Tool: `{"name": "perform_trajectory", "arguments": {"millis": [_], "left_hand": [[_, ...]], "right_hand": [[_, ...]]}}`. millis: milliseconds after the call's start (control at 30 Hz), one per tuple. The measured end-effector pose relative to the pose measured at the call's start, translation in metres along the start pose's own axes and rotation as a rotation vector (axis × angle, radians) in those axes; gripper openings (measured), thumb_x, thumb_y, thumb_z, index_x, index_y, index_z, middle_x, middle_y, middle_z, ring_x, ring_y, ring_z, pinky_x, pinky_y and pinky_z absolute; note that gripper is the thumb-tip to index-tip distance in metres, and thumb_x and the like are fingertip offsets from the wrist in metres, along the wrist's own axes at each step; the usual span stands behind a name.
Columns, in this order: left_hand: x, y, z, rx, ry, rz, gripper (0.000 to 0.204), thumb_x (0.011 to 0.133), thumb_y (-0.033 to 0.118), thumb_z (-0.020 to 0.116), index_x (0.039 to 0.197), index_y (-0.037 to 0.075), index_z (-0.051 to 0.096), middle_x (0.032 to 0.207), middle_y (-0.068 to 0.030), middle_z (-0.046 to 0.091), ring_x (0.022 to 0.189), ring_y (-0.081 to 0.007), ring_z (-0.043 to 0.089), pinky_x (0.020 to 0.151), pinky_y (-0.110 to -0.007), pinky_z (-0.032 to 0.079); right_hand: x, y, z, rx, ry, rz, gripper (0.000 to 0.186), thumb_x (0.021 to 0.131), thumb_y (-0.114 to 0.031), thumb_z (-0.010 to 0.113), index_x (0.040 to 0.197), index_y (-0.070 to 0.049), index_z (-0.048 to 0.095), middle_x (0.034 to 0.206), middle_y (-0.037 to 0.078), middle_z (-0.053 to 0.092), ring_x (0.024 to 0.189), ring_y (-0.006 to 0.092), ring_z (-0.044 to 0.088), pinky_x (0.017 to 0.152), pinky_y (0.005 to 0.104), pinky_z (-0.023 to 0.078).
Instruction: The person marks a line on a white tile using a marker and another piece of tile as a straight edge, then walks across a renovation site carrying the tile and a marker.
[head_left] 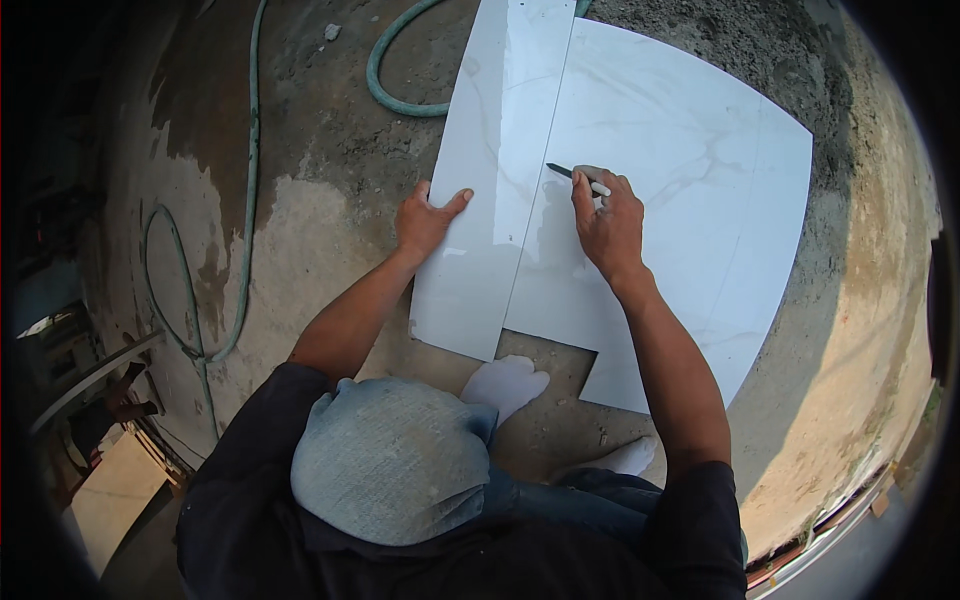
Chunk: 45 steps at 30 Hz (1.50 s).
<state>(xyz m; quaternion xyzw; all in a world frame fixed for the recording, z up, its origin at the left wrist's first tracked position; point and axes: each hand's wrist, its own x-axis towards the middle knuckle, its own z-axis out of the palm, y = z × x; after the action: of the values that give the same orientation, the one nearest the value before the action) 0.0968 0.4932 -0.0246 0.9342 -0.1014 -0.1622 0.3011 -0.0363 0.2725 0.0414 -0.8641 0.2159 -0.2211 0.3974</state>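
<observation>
bare tile (690, 200) right, hose (390, 90) upper left

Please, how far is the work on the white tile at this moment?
Already done, it seems: the large white marbled tile has a rectangular notch cut from its near edge, and a narrow tile strip lies over its left part. In hand: the left hand presses the strip flat while the right hand holds a pen with its tip at the strip's edge. No drawn line is visible, so marking and any cutting seem left.

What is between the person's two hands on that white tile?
In the head view, only bare tile surface: the narrow tile strip under the left hand, its edge, then large tile toward the right hand.
</observation>
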Motion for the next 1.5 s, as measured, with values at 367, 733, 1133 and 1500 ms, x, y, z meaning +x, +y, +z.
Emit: {"name": "perform_trajectory", "arguments": {"millis": [367,733,1133,1500], "left_hand": [[-0.001,-0.001,0.001,-0.018,-0.015,-0.006,0.063,0.068,0.056,0.073,0.089,-0.001,0.059,0.086,-0.0180,0.067,0.081,-0.0314,0.066,0.072,-0.039,0.051],[0.000,-0.003,0.000,-0.062,-0.041,-0.039,0.064,0.068,0.057,0.073,0.088,-0.002,0.059,0.086,-0.0181,0.067,0.080,-0.0309,0.066,0.072,-0.039,0.051],[-0.002,-0.002,-0.001,-0.030,-0.042,-0.010,0.062,0.072,0.052,0.074,0.090,-0.005,0.060,0.082,-0.0176,0.067,0.075,-0.0236,0.066,0.070,-0.034,0.051],[-0.001,-0.006,-0.001,0.000,-0.015,0.009,0.061,0.072,0.052,0.074,0.090,-0.004,0.060,0.082,-0.0166,0.067,0.075,-0.0217,0.066,0.068,-0.034,0.051]], "right_hand": [[-0.062,-0.011,0.002,-0.255,-0.236,-0.200,0.021,0.089,-0.019,0.059,0.102,-0.002,0.062,0.096,0.010,0.063,0.090,0.0236,0.054,0.081,0.0360,0.042],[-0.004,-0.005,0.005,-0.217,-0.134,-0.102,0.020,0.089,-0.021,0.059,0.098,-0.003,0.063,0.091,0.010,0.063,0.084,0.0249,0.054,0.078,0.0374,0.042],[-0.185,-0.040,0.001,-0.104,-0.394,-0.376,0.015,0.081,-0.016,0.066,0.085,-0.003,0.060,0.083,0.009,0.057,0.079,0.0239,0.051,0.072,0.0367,0.040],[-0.155,-0.046,-0.006,-0.117,-0.301,-0.228,0.019,0.079,-0.015,0.069,0.093,-0.003,0.061,0.089,0.008,0.057,0.080,0.0228,0.051,0.072,0.0360,0.040]]}}
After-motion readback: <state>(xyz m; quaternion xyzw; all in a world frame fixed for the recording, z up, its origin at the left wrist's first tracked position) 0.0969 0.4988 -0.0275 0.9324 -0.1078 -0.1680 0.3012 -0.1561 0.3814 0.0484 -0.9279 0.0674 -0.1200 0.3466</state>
